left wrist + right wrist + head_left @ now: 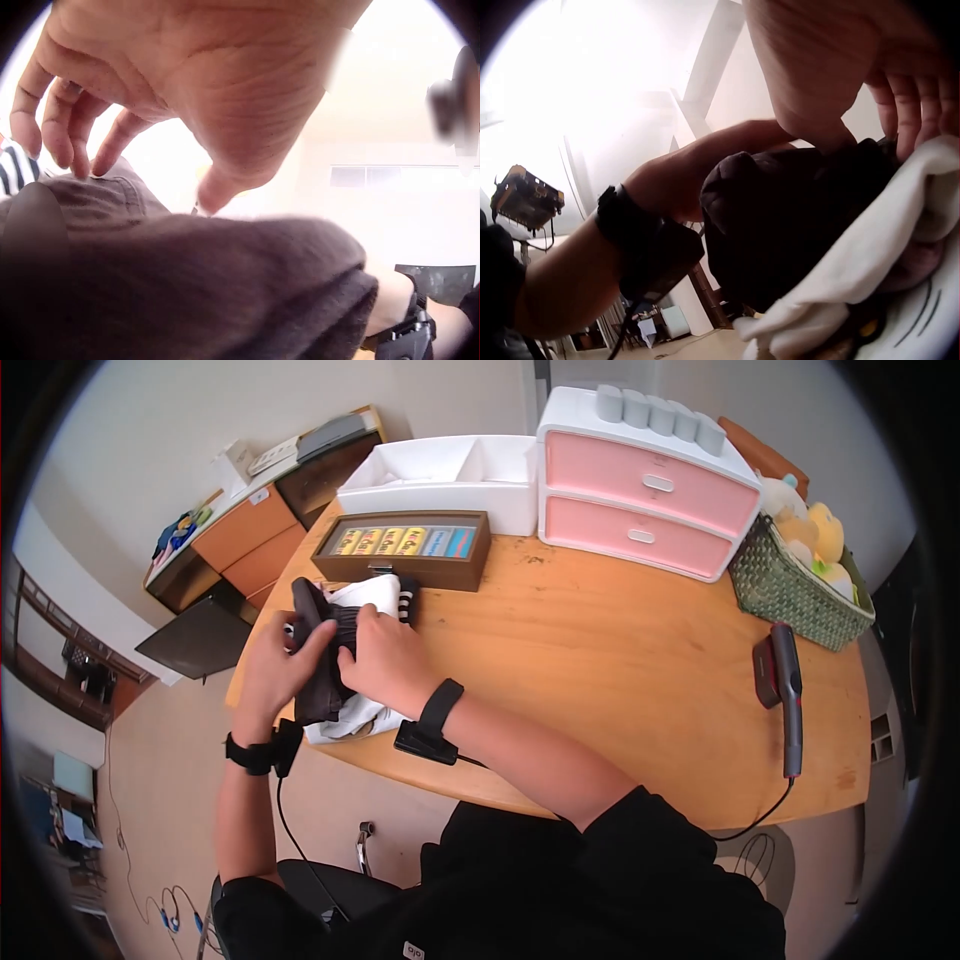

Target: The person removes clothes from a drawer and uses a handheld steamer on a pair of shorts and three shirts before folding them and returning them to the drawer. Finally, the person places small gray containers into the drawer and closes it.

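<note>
A dark grey-brown folded garment (318, 695) lies on a small pile of clothes at the table's left front corner. My left hand (278, 665) holds its left side, thumb toward the middle; the left wrist view shows bent fingertips (77, 161) on the cloth. From the right, my right hand (385, 655) grips a gathered, ribbed part of the same garment with curled fingers. White cloth (375, 594) shows around and beneath it, also as a white fold (870, 225) in the right wrist view. A black-and-white striped piece (407, 602) sticks out at the pile's far right.
Behind the pile stands a brown box with a clear lid (400, 555), then a white divided bin (437, 475). A pink-and-white drawer unit (650, 480) and a green basket of plush toys (800, 585) stand farther right. A corded hair-styling brush (785, 695) lies at the table's right.
</note>
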`<state>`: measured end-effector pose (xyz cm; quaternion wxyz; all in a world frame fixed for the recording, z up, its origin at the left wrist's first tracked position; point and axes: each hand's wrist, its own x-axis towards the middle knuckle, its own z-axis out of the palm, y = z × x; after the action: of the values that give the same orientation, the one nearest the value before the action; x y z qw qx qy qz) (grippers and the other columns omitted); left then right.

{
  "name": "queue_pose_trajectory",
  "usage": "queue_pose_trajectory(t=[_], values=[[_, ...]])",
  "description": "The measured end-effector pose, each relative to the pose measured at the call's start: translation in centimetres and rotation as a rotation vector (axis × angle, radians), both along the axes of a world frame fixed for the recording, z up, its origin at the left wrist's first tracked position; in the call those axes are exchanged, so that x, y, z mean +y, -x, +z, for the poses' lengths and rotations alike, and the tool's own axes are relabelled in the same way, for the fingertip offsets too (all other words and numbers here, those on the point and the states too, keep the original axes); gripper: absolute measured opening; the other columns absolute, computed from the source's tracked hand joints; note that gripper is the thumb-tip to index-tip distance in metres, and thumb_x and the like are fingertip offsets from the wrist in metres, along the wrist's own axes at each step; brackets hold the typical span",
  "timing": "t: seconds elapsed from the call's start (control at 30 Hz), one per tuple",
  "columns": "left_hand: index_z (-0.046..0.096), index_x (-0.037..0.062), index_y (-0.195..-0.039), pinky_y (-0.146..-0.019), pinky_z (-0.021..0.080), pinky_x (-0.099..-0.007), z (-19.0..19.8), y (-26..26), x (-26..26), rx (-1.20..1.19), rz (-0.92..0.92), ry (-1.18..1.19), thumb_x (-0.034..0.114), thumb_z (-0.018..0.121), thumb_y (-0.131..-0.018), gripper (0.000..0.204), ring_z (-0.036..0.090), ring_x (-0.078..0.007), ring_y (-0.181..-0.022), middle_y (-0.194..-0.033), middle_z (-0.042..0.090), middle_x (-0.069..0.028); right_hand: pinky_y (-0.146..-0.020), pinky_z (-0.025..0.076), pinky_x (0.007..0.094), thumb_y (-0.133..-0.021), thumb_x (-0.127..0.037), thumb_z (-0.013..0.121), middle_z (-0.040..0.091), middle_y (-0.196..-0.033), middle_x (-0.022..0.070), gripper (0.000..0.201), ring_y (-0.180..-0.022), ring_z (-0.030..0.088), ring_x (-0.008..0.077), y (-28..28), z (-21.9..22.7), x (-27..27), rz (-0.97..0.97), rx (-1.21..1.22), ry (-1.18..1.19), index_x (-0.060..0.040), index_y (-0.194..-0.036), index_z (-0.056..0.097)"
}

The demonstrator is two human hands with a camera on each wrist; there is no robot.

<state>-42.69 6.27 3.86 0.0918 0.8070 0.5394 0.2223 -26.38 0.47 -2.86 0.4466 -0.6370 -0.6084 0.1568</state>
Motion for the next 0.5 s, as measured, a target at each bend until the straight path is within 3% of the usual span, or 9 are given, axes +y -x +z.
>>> queue_pose_trajectory(t=[0.03, 0.07, 0.17, 0.23, 0.3, 0.33, 0.4, 0.43, 0.5], values=[[0.064, -0.0063, -0.130, -0.078, 0.057, -0.0431, 1.4, -1.4, -1.8, 0.014, 0.058, 0.177, 0.061, 0.083, -0.080, 0.086, 0.074, -0.0371, -0.087, -0.091, 0.072, -0.0233, -0.076, 0.060, 0.0515, -0.081, -0.022, 0.075, 0.071, -0.088, 0.0275, 0.049, -0.084, 0.074, 0.0450, 0.1, 0.3, 0.1, -0.013, 0.030, 0.032, 0.0118, -0.109, 0.054], [0.064, -0.0055, -0.129, -0.081, 0.057, -0.0433, 1.2, -1.9, -2.3, 0.090, 0.045, 0.151, 0.055, 0.080, -0.083, 0.078, 0.075, -0.0371, -0.087, -0.084, 0.072, -0.0238, -0.075, 0.061, 0.0505, -0.080, -0.021, 0.075, 0.072, -0.088, 0.0279, 0.048, -0.084, 0.074, 0.0454, 0.1, 0.7, 0.3, -0.030, 0.060, 0.065, 0.0126, -0.108, 0.054], [0.063, -0.0073, -0.126, -0.081, 0.058, -0.0439, -1.2, -0.5, 0.4, 0.066, -0.008, 0.004, 0.046, 0.079, -0.083, 0.071, 0.075, -0.0394, -0.088, -0.087, 0.074, -0.0248, -0.080, 0.062, 0.0478, -0.075, -0.021, 0.078, 0.074, -0.093, 0.0285, 0.045, -0.089, 0.075, 0.0436, -0.3, 1.5, 1.1, -0.011, 0.185, 0.204, 0.0117, -0.103, 0.065], [0.061, -0.0097, -0.127, -0.073, 0.060, -0.0416, -0.5, -0.2, 0.7, 0.034, -0.002, 0.118, 0.032, 0.074, -0.082, 0.062, 0.076, -0.0355, -0.077, -0.086, 0.074, -0.0247, -0.082, 0.061, 0.0473, -0.073, -0.022, 0.079, 0.075, -0.094, 0.0270, 0.044, -0.089, 0.076, 0.0421, -1.2, 1.3, 1.6, 0.120, 0.301, 0.331, 0.0097, -0.102, 0.070], [0.061, -0.0109, -0.127, -0.068, 0.060, -0.0396, 1.1, -0.4, 0.3, 0.017, 0.014, 0.227, 0.026, 0.073, -0.082, 0.059, 0.076, -0.0320, -0.071, -0.087, 0.074, -0.0244, -0.077, 0.059, 0.0424, -0.073, -0.022, 0.083, 0.076, -0.089, 0.0226, 0.035, -0.083, 0.077, 0.0328, -1.3, 1.1, 1.9, 0.131, 0.390, 0.289, 0.0064, -0.091, 0.075], [0.060, -0.0116, -0.127, -0.053, 0.056, -0.0360, 0.4, 0.5, 1.6, -0.081, -0.023, 0.250, 0.015, 0.069, -0.083, 0.052, 0.070, -0.0221, -0.059, -0.076, 0.072, -0.0155, -0.075, 0.059, 0.0410, -0.073, -0.022, 0.084, 0.076, -0.087, 0.0215, 0.034, -0.081, 0.076, 0.0303, -1.4, 0.1, 2.4, 0.196, 0.483, 0.264, 0.0068, -0.089, 0.075], [0.061, -0.0115, -0.127, -0.067, 0.058, -0.0324, 1.5, 1.3, 1.8, -0.263, -0.084, 0.312, 0.011, 0.064, -0.086, 0.047, 0.071, -0.0192, -0.073, -0.087, 0.073, -0.0132, -0.069, 0.055, 0.0359, -0.076, -0.018, 0.084, 0.076, -0.081, 0.0141, 0.028, -0.075, 0.072, 0.0210, -1.6, -1.0, 2.9, 0.271, 0.694, 0.174, 0.0071, -0.082, 0.075], [0.062, -0.0115, -0.127, -0.073, 0.058, -0.0317, 1.9, 2.0, 2.3, -0.374, -0.146, 0.321, 0.011, 0.062, -0.088, 0.046, 0.072, -0.0187, -0.079, -0.094, 0.074, -0.0142, -0.068, 0.054, 0.0316, -0.080, -0.018, 0.082, 0.076, -0.087, 0.0061, 0.023, -0.075, 0.069, 0.0147, -2.2, -1.1, 3.4, 0.351, 0.793, 0.163, 0.0013, -0.092, 0.079], [0.061, -0.0098, -0.129, -0.086, 0.055, -0.0307, 4.3, 2.9, 1.3, -0.693, -0.298, 0.418, 0.007, 0.055, -0.091, 0.043, 0.069, -0.0167, -0.095, -0.113, 0.072, -0.0147, -0.071, 0.053, 0.0292, -0.084, -0.023, 0.078, 0.076, -0.092, 0.0024, 0.027, -0.083, 0.069, 0.0124, -4.8, 3.4, 0.6, 0.326, 0.873, 0.220, -0.0026, -0.101, 0.078]])
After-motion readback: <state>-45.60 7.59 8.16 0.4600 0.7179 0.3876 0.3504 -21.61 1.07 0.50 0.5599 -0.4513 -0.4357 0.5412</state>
